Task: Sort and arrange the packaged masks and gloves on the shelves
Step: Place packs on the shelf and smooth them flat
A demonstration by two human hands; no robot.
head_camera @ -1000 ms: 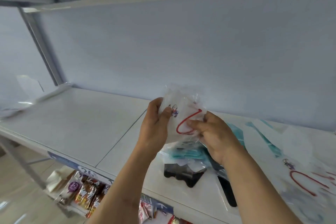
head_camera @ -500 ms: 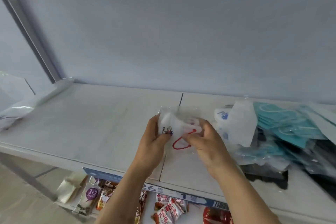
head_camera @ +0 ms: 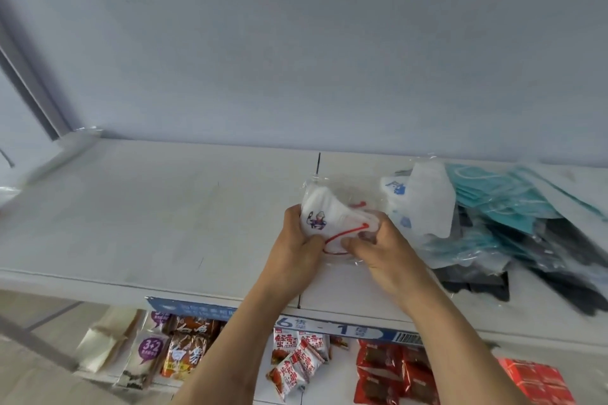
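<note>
**Mask packet in hand, placement pending**

Left hand and right hand both pinch one white mask packet just above the shelf, beside the unsorted pile. Next, likely: lay it flat on bare shelf, leftward.

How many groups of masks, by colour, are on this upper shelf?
White masks with red loops, held by left hand and right hand: 1
White masks with blue print: 1
Teal masks: 1
Black packets: 1
Total: 4 groups. Single packets inside the pile are too blurred to count.
</note>
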